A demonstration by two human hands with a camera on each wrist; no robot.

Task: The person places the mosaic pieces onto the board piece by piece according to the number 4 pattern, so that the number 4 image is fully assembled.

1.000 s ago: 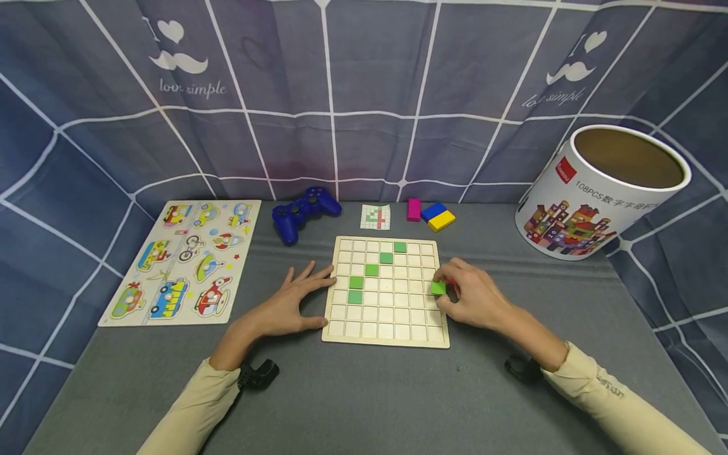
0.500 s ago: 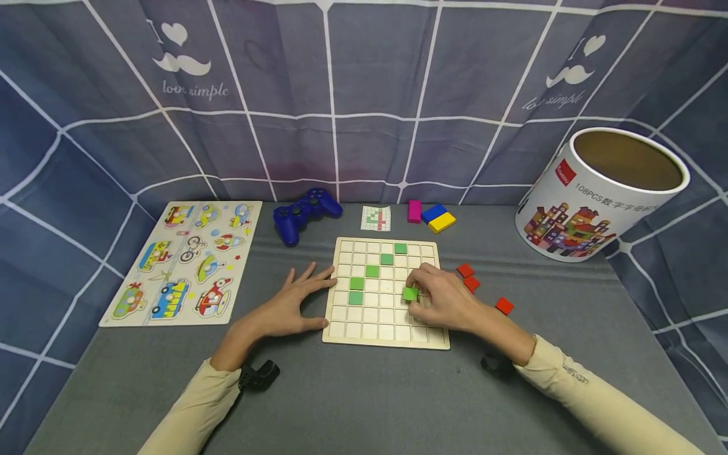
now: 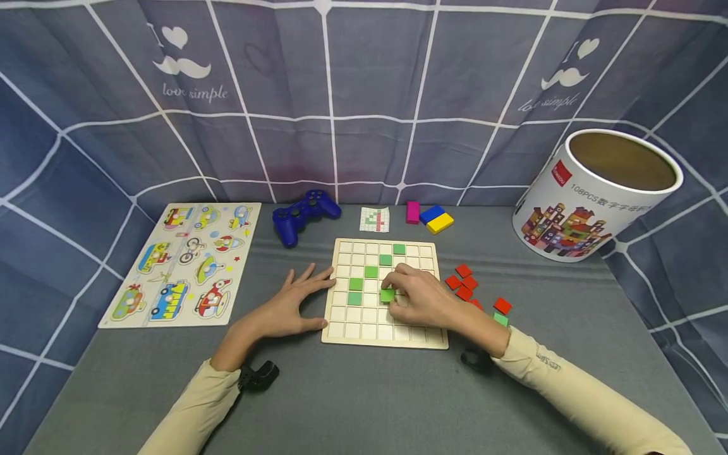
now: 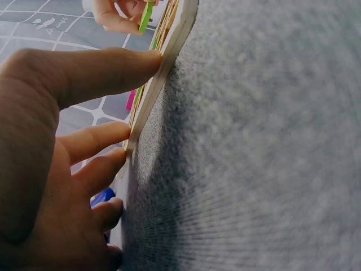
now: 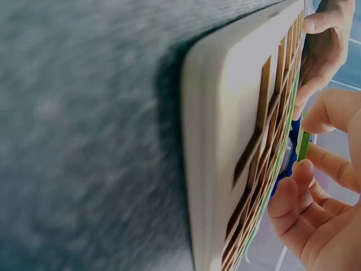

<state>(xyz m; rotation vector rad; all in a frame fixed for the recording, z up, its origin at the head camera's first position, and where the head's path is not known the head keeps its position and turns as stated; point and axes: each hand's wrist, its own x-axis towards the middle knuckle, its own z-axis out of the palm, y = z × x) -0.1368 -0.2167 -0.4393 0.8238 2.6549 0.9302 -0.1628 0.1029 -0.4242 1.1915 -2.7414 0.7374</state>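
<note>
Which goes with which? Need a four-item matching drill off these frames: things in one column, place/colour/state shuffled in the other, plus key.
Things:
1. left hand
2. right hand
3. game controller
4. tub

Place, colour or state:
A. white, with a printed side
B. touching the left edge of the grid board
C. blue all over
D. pinching a green tile

Pairs: 1-B, 2-D, 3-C, 4-A

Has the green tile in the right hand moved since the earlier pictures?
Yes, leftward: in the head view, the green tile in the right hand went from the right edge of the wooden board to near its middle.
</note>
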